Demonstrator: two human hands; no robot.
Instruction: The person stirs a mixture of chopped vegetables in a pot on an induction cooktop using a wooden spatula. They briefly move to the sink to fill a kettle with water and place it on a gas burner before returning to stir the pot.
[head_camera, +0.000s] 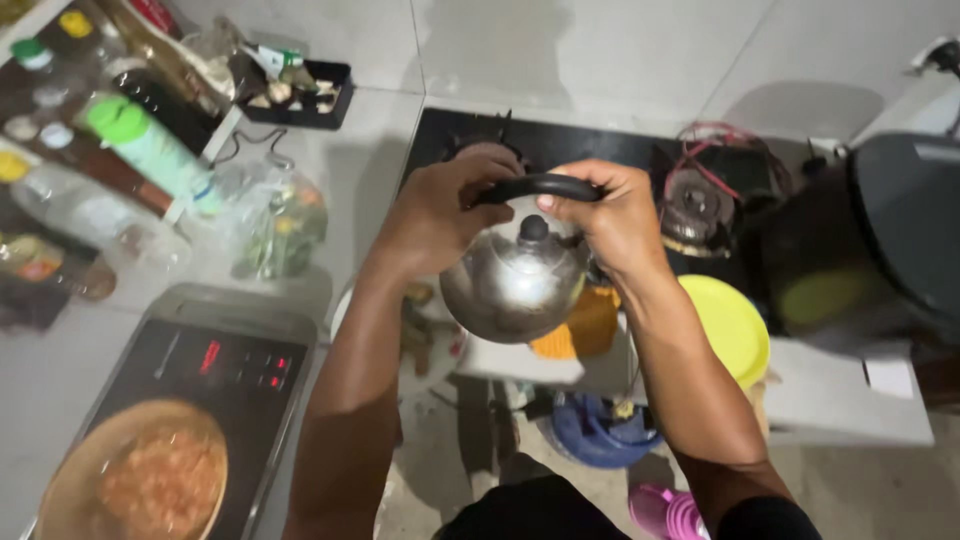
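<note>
Both hands grip the kettle (515, 280) by its black handle (540, 186): left hand (440, 215) & right hand (612, 220), fingers curled tight round it. Kettle hangs in air over the counter's front edge, just in front of the stove (560, 140). Pot (140, 480) of orange stew sits on the cooktop (215, 365) at front left; yellow plate (735, 325) to the right.

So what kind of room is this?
Most likely a home kitchen: both hands lift a shiny steel kettle over a black gas stove, beside an induction cooker with a pot of orange stew.
</note>
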